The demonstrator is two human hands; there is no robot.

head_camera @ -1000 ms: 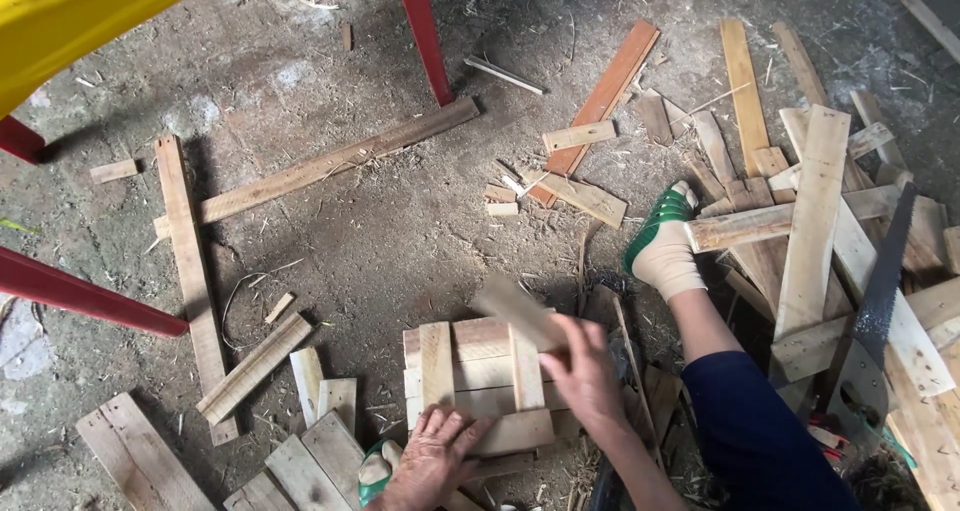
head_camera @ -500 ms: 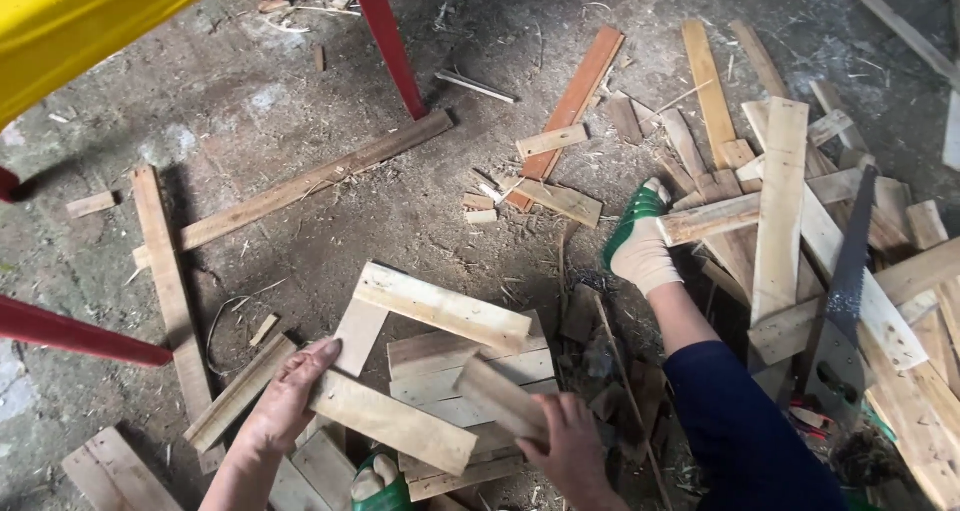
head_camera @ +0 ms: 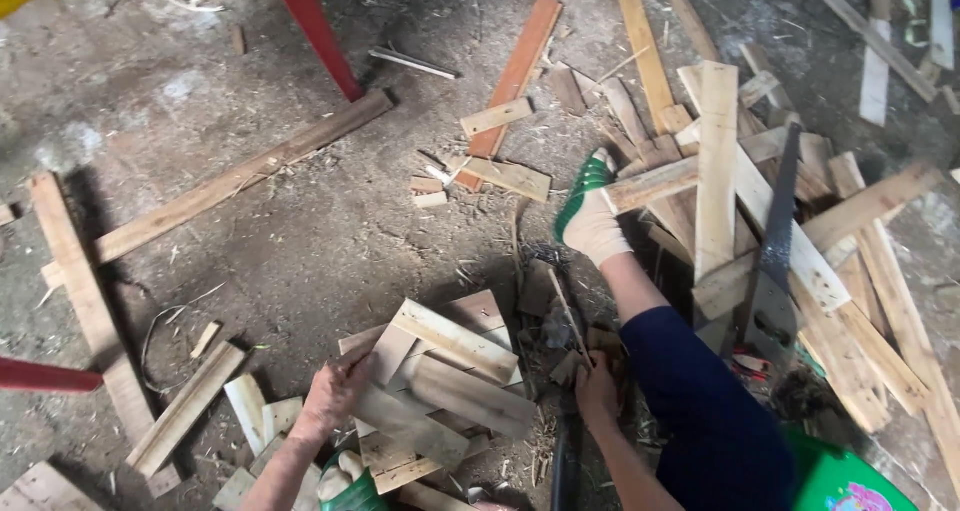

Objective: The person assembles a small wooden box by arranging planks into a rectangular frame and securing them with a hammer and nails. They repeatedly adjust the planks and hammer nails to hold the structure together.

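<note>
Half a second back the left hand (head_camera: pixel 330 396) lay flat and open across the front of the loose pile of short planks (head_camera: pixel 440 381); now it has pulled in to the pile's nine o'clock edge and rests on the end of one angled board, fingers curled over it in a loose hold. The right hand (head_camera: pixel 597 389), which was at the near edge of the pile, has come off it and sits at three o'clock from the boards, down among dark scraps and chips on the floor (head_camera: pixel 300 241). It looks partly closed, but whether it has hold of anything I cannot tell. The boards themselves have settled closer together, fanned over one another at the six o'clock part of the view, so the gathering looks done for the moment and only one hand is steadying them

The person's leg in dark blue stretches toward one o'clock, its foot in a white sock with a green sole (head_camera: pixel 590 216) against the big heap of long planks (head_camera: pixel 760 211). A dark bar (head_camera: pixel 778 221) leans across that heap; what it is I cannot make out. The lower pile and a green thing at the bottom edge are cut off
</note>
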